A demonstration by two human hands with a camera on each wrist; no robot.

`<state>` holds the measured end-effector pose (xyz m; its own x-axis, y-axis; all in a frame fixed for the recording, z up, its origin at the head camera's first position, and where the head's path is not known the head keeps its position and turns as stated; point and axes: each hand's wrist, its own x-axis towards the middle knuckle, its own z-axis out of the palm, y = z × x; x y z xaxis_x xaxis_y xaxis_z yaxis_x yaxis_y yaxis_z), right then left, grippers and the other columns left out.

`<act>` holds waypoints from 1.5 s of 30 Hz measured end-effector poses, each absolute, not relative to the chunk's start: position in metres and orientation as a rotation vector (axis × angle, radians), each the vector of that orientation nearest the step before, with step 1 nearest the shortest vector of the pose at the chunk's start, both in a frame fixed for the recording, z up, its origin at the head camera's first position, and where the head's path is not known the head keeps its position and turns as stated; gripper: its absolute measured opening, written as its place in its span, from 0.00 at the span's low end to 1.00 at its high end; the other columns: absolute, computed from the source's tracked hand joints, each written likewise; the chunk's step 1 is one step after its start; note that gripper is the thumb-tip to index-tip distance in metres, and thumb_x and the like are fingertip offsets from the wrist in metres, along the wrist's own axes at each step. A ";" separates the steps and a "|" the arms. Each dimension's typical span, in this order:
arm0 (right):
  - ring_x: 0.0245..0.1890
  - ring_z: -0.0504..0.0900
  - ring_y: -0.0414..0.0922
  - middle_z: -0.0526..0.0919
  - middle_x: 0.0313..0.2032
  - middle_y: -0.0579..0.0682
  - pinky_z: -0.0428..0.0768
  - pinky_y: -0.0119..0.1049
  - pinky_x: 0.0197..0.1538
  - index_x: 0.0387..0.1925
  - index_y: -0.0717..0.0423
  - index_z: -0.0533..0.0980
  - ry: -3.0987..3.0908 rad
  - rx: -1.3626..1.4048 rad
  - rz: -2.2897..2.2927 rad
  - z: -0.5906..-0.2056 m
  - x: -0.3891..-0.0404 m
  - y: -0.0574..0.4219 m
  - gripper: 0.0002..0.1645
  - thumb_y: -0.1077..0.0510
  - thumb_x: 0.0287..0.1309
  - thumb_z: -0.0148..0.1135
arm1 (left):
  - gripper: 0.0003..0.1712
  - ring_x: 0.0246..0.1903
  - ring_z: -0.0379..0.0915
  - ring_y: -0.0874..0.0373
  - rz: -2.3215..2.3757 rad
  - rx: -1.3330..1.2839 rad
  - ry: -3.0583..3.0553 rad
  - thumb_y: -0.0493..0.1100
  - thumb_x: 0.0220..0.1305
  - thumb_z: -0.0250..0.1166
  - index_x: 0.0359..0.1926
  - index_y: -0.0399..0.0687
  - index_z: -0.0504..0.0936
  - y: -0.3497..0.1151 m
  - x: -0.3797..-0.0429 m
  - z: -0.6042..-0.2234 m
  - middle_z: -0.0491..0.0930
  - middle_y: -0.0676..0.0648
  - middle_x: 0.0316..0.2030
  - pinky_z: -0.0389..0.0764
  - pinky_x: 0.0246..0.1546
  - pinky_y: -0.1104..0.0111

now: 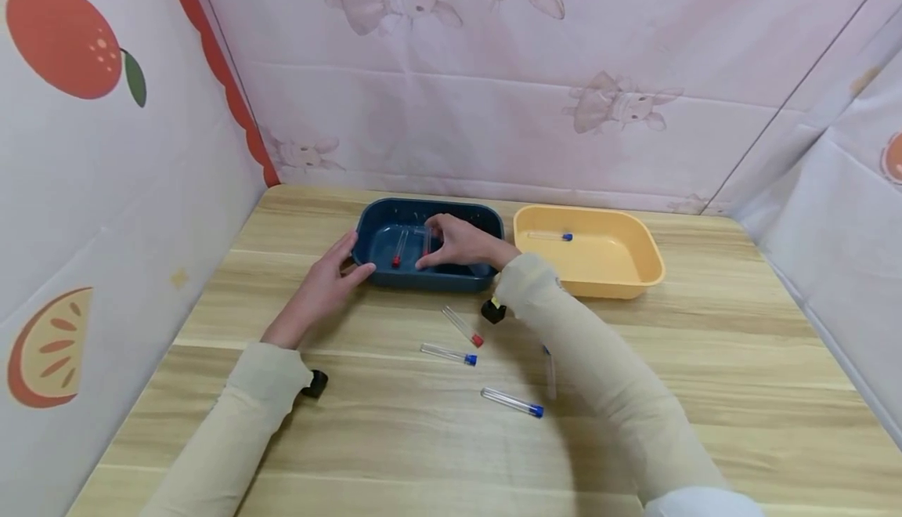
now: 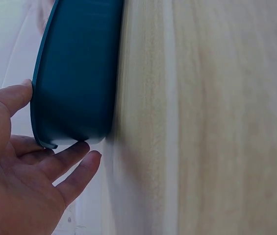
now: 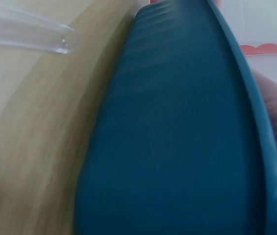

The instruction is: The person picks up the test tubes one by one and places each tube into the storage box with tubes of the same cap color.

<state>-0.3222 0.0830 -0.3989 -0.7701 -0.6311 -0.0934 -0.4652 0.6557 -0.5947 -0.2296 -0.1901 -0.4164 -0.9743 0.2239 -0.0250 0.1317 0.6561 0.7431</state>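
Apparently, the head view showed a red-capped tube [image 1: 427,241] being laid in the dark blue tray [image 1: 423,280] near the far edge of the desk [image 1: 387,439]; the fingers of the right hand [image 1: 461,241] curved about it, though whether they pinched it I couldn't tell. The next move seemingly called for lifting clear toward the loose red-capped tube [image 1: 463,327] mid-desk. In the left wrist view, the left hand [image 2: 20,181] touched the tray's corner, fingers spread. In the right wrist view, the tray hid the right fingertips.

Blue tray [image 1: 437,281] looks smooth plastic, softly glossy; yellow tray [image 1: 606,289] likewise. Tubes [image 1: 510,402] clear, shiny, glass or plastic uncertain. Tabletop [image 1: 395,439] wood-grained. Sleeves [image 1: 613,384] matt cloth.
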 end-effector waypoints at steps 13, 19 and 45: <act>0.51 0.76 0.50 0.77 0.57 0.59 0.78 0.42 0.59 0.72 0.66 0.65 2.580 -0.873 -0.703 -0.411 -0.330 0.072 0.50 0.42 0.60 0.74 | 0.46 0.80 0.42 0.43 1.213 0.282 2.747 0.58 0.79 0.56 0.83 0.44 0.44 -0.190 -0.229 -0.415 0.41 0.42 0.82 0.53 0.76 0.47; 0.49 0.76 0.49 0.78 0.54 0.58 0.79 0.41 0.57 0.72 0.67 0.66 2.619 -0.894 -0.625 -0.413 -0.329 0.068 0.50 0.42 0.60 0.74 | 0.46 0.80 0.42 0.43 1.215 0.284 2.746 0.57 0.79 0.56 0.83 0.43 0.44 -0.188 -0.228 -0.413 0.41 0.42 0.82 0.54 0.76 0.48; 0.48 0.80 0.49 0.81 0.55 0.60 0.80 0.43 0.60 0.75 0.68 0.62 2.652 -0.850 -0.637 -0.412 -0.330 0.068 0.50 0.39 0.67 0.67 | 0.46 0.79 0.45 0.43 1.206 0.250 2.746 0.58 0.79 0.56 0.83 0.45 0.43 -0.187 -0.226 -0.412 0.41 0.43 0.82 0.56 0.75 0.49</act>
<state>-0.3297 0.0680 -0.4117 -0.7863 -0.6038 -0.1309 -0.4784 0.7291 -0.4895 -0.2264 -0.1870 -0.4122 -0.9776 0.2036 -0.0541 0.0979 0.6666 0.7390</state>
